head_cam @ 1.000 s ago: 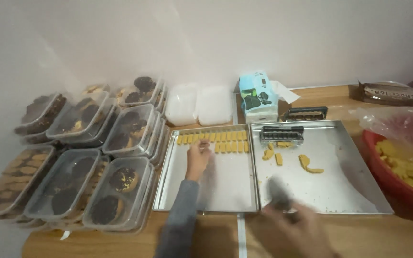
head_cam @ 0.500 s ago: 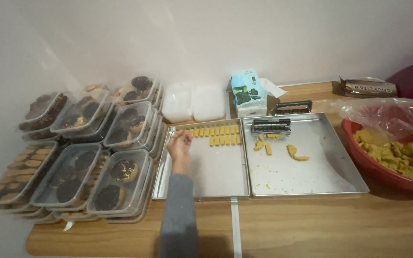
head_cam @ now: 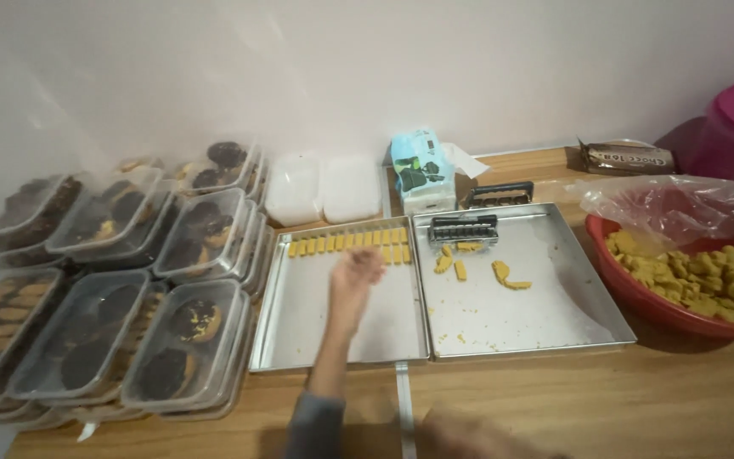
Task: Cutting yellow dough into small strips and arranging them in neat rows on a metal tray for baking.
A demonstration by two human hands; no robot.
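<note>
**Wooden table, two metal trays**

Wood table against white wall. My left hand hovers over left tray, just below the yellow dough strips (grip blurred, cannot tell). Right hand at bottom edge, blurred.

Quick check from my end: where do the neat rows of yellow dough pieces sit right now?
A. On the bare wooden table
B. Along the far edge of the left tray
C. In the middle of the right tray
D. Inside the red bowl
B: the rows of dough pieces line the far edge of the left tray, just beyond the left hand; the right tray holds only a few scattered pieces.
</note>
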